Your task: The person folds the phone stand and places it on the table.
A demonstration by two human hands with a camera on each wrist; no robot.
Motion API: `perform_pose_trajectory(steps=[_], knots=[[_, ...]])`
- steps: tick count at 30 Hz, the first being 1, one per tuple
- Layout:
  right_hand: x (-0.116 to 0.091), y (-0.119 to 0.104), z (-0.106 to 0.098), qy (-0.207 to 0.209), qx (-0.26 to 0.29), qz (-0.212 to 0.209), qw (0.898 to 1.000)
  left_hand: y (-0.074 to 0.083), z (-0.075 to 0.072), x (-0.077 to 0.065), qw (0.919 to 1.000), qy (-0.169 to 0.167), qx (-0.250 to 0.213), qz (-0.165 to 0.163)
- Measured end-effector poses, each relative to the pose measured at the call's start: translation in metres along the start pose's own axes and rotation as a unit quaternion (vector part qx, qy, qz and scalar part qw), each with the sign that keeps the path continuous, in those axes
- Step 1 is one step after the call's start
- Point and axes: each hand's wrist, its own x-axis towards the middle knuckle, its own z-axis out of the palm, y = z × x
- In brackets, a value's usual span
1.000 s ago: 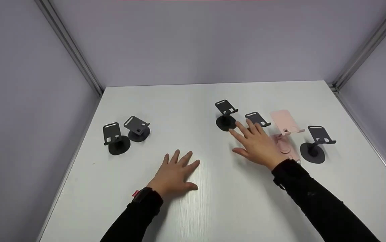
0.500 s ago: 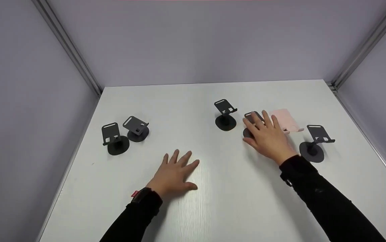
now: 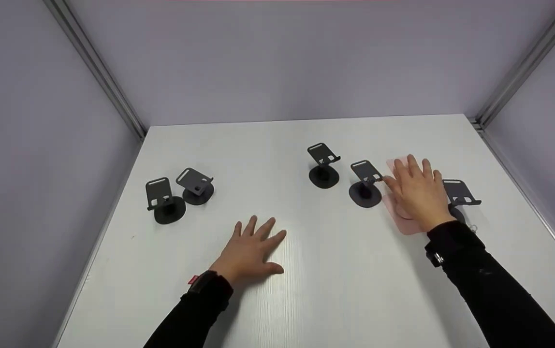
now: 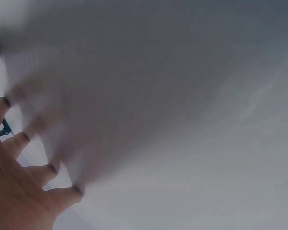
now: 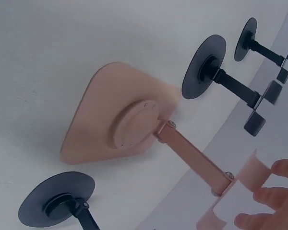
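Stretches out as a white surface [image 3: 330,290], bearing two dark phone stands [image 3: 169,210] [image 3: 195,181] near the left edge, three others [image 3: 324,177] [image 3: 365,194] [image 3: 458,193] farther right and a pink phone stand [image 5: 141,127] between two of those. Also supports spread left fingers [image 3: 265,228].

Near the table's right edge, the pink stand [image 5: 176,141] has a smooth, matt coat over what looks like metal or hard plastic; the screws [image 5: 229,176] at its joints shine like bare metal. The dark stands [image 3: 171,211] toward both side edges are smooth and matt, metal or plastic, unclear which. The white table [image 3: 311,280] looks like coated board, slightly glossy, finely streaked toward its near edge. Beyond its far edge the wall [image 3: 277,58] is smooth and matt; the post [image 3: 99,67] at the far left corner looks like dull metal. Both sleeves [image 3: 485,280] are matt cloth.
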Motion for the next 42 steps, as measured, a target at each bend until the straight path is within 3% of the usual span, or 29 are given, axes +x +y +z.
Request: perform_pose_trajectory(steps=[16, 23, 31, 35, 42], knots=[[-0.005, 0.016, 0.002, 0.020, 0.039, 0.059, 0.997, 0.000, 0.002, 0.000, 1.0000, 0.005, 0.000, -0.001], [-0.001, 0.019, -0.003, -0.032, 0.086, 0.119, 0.989, 0.000, 0.001, 0.000, 1.0000, 0.001, 0.004, 0.000], [0.003, 0.028, -0.008, -0.081, 0.185, 0.189, 0.961, -0.001, 0.001, 0.001, 1.0000, 0.001, 0.004, 0.002], [0.001, 0.029, -0.009, -0.095, 0.251, 0.224, 0.937, -0.001, 0.002, 0.000, 1.0000, 0.003, 0.008, 0.003], [-0.003, 0.020, -0.012, -0.063, 0.372, 0.277, 0.884, -0.002, 0.002, 0.000, 1.0000, 0.001, 0.003, 0.002]])
